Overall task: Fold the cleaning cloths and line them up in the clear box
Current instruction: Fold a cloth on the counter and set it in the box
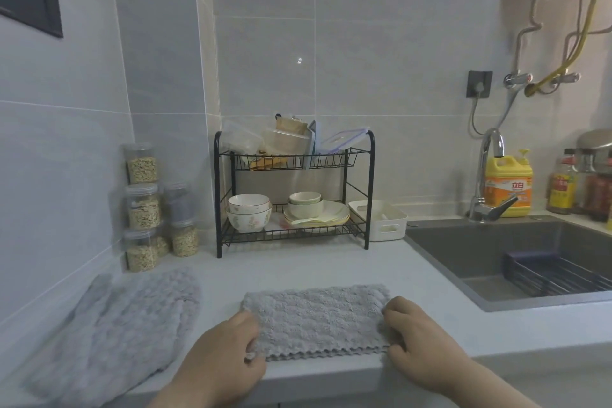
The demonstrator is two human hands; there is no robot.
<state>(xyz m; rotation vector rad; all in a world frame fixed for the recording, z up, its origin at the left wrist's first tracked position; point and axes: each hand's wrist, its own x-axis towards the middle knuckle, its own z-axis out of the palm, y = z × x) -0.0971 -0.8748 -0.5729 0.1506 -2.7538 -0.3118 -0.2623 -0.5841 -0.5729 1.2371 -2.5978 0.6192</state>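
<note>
Lying along the front edge of the counter (331, 268), one folded grey cloth (318, 321) is held at both ends. Its left end is pinched by the left hand (222, 361), the thumb being partly tucked under the scalloped near hem. Its right end is gripped by the curled fingers of the right hand (417, 341). Both forearms are cut off at the bottom of the view, and the cloth's two ends are hidden by the hands.

A heap of grey cloths (116, 334) is spread at the counter's front left corner. How many it holds cannot be counted, as the layers blend together. Clear plastic containers (284, 139) are piled on the top tier of a black wire rack (217, 195) at the back edge; which of them is the box cannot be told.

Two patterned bowls (249, 212) are stacked on the lower tier, beside plates and smaller bowls. Three grain-filled clear jars (142, 205) are stacked at the back left corner, with more beside them.

The cloths are plush, with a waffled, tufted pile. One white slotted basket (387, 225) is set just beside the rack, and a grey sink (463, 248) is sunk into the counter's right side.
</note>
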